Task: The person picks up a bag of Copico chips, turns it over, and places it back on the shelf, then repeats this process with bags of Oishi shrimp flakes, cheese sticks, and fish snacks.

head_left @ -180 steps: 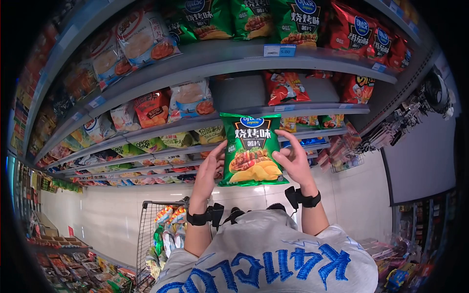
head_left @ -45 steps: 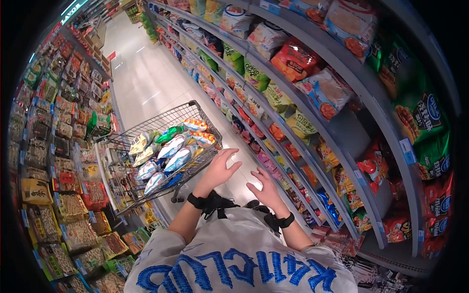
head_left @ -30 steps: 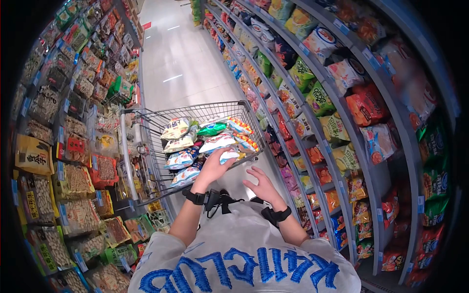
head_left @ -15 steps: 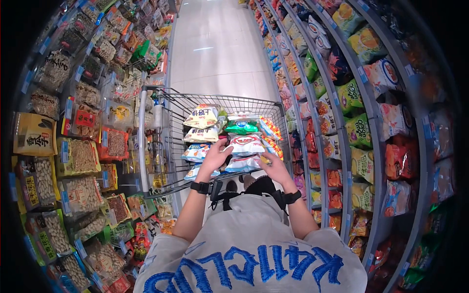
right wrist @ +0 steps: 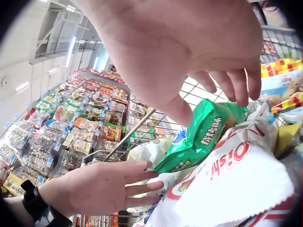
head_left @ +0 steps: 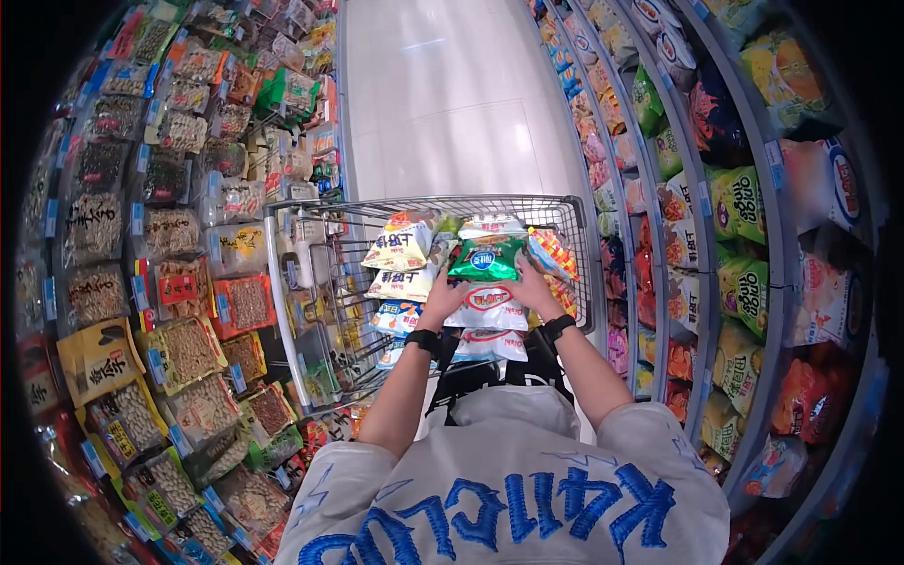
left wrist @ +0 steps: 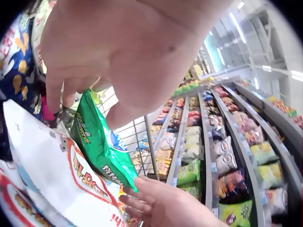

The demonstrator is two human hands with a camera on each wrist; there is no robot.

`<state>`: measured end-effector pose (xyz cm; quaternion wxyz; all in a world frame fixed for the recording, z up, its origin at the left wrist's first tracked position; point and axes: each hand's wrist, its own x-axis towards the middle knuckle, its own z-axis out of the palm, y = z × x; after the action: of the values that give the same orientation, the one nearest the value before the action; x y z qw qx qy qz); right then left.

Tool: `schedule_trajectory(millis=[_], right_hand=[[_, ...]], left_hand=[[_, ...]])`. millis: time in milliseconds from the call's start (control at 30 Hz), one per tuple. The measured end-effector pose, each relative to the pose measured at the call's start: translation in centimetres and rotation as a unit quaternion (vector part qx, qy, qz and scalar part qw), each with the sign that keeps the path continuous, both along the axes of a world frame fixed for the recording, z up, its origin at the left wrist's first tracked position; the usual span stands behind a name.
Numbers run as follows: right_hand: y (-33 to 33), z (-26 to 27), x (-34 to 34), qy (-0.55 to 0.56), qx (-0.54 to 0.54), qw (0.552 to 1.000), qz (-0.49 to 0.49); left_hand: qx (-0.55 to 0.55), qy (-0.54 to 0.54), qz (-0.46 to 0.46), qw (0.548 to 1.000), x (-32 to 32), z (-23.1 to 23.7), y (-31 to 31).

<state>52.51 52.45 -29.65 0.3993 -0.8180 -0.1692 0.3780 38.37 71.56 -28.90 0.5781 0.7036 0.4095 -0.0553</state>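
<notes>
Green chip bag (head_left: 488,261) lies atop the packed snacks in the cart (head_left: 583,221), against the white bags (head_left: 487,316), between your left hand (head_left: 443,300) and right hand (head_left: 537,290), both with fingers loosely extended, not wrapped round it. With so light a contact, its slick film could slip off the uneven pile; pressing down to steady it could crush the contents or shove the cream bags (head_left: 396,251) askew.
</notes>
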Motion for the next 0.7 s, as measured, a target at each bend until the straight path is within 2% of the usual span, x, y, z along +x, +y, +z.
schedule_trajectory(millis=[33,100,133,167,233,300,367,400,433,500,567,633,700], right_hand=[[0.1,-1.3,0.1,0.008,-0.003,1.000,-0.003],[0.1,-3.3,0.2,-0.009,0.012,1.000,0.010],[0.3,-1.8,0.3,-0.009,0.005,1.000,-0.011],[0.3,-0.2,0.6,-0.005,0.005,1.000,-0.011],[0.4,1.2,1.0,0.023,0.015,0.999,-0.016],[0.4,1.6,0.8,0.006,0.043,0.999,-0.022],[-0.1,3.1,0.3,-0.027,0.041,0.997,-0.060],[-0.4,3.4,0.0,-0.093,0.043,0.994,-0.047],[-0.7,4.1,-0.1,-0.103,0.042,0.992,-0.051],[-1.6,5.8,-0.5,0.093,0.133,0.984,-0.079],[-2.4,9.3,-1.8,0.049,0.167,0.981,-0.087],[-3.2,12.5,-3.7,0.153,0.243,0.943,-0.170],[-4.4,14.2,-5.8,0.130,0.202,0.956,-0.168]], left_hand=[[-0.003,0.008,-0.003,1.000,0.4,-0.7,0.2],[-0.088,0.037,0.033,0.995,0.8,-1.8,0.7],[-0.102,-0.004,0.057,0.993,0.9,-2.0,0.5],[-0.102,0.001,0.057,0.993,0.8,-2.1,0.5],[-0.078,0.038,0.049,0.995,1.2,-0.1,0.7],[-0.072,0.042,0.045,0.996,1.7,2.2,0.7],[-0.088,-0.018,0.073,0.993,1.9,6.0,0.3],[-0.108,-0.032,0.094,0.989,2.3,9.6,-0.1],[-0.110,-0.041,0.088,0.989,1.8,10.3,0.0],[-0.127,-0.124,0.065,0.982,0.9,11.8,0.6],[-0.142,-0.130,0.032,0.981,-0.2,13.9,1.1],[-0.189,-0.156,-0.028,0.969,-1.2,15.2,1.2],[-0.194,-0.142,-0.071,0.968,-2.5,15.0,1.2]])
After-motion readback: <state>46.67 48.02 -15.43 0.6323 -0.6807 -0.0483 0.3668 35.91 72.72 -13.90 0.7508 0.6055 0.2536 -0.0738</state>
